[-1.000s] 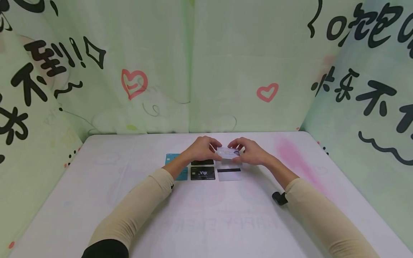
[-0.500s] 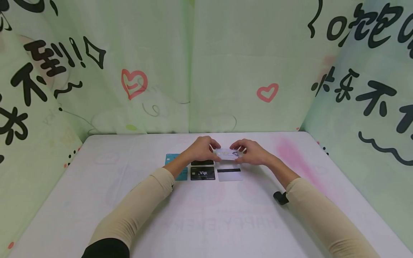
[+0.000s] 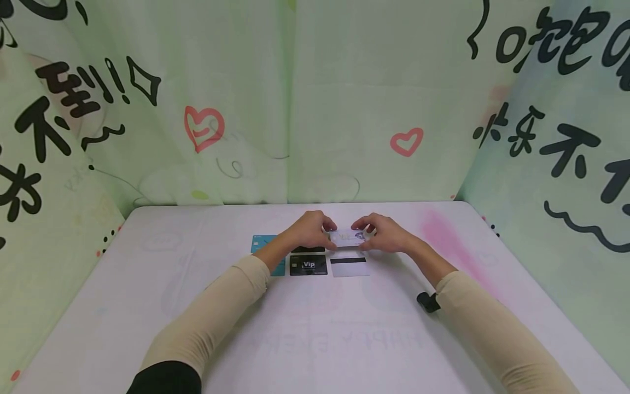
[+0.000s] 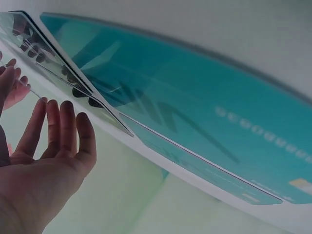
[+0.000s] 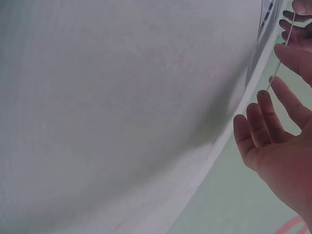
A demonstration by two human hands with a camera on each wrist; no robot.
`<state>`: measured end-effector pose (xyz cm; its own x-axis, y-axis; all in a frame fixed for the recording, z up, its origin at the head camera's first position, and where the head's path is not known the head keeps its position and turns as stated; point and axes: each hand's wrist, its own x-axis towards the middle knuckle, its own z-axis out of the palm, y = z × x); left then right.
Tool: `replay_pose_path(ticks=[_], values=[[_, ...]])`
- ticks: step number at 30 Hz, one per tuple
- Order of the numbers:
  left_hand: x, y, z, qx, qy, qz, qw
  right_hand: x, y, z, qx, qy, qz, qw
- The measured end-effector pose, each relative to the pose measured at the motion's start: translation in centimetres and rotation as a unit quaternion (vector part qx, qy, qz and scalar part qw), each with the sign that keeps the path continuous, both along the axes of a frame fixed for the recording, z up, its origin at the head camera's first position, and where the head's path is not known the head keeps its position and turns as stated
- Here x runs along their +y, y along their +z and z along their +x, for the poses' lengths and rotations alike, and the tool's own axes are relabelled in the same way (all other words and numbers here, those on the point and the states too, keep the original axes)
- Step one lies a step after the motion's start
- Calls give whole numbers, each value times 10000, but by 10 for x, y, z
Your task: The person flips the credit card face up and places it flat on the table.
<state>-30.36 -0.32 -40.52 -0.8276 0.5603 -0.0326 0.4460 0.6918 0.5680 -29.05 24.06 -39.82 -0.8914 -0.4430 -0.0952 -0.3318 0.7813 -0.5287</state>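
— Pale green fabric printed with red hearts and big black brush characters hangs on three sides of a white table [image 3: 147, 306]. What do you make of the hands?

— Both are out over the far middle of the table, in beige sleeves. The left hand [image 3: 309, 230] and right hand [image 3: 384, 234] hold a pale card [image 3: 347, 237] between them, each pinching one short end with thumb and fingertips. The card sits just above the tabletop, roughly level.

— Are the hands closed tight?

— No, only lightly. From the left wrist, the fingers [image 4: 61, 127] look nearly straight, the card edge a thin line at their tips. From the right wrist, the same: fingers [image 5: 265, 122] gently extended, the card seen edge-on.

— Where does the card hang relative to the others?

— Directly beyond a white card with a black stripe [image 3: 349, 266], which lies flat. Left of that lies a black card marked Vip [image 3: 308, 265], and another black card [image 3: 307, 249] sits behind it, mostly under the left hand. Further left are two teal cards [image 3: 263, 241], partly covered by the left forearm.

— Anything else?

— A small black object [image 3: 426, 301] at the right forearm; I cannot tell what it is.
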Motion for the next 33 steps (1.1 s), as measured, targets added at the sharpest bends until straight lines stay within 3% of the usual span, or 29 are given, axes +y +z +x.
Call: replay_pose_path(ticks=[12, 33], values=[[4, -3, -2, -59, 62, -305, 9995, -1, -4, -3, -111, -90, 66, 9999], [8, -5, -1, -60, 153, -745, 9971, -1, -8, -1, 227, 145, 235, 9994]])
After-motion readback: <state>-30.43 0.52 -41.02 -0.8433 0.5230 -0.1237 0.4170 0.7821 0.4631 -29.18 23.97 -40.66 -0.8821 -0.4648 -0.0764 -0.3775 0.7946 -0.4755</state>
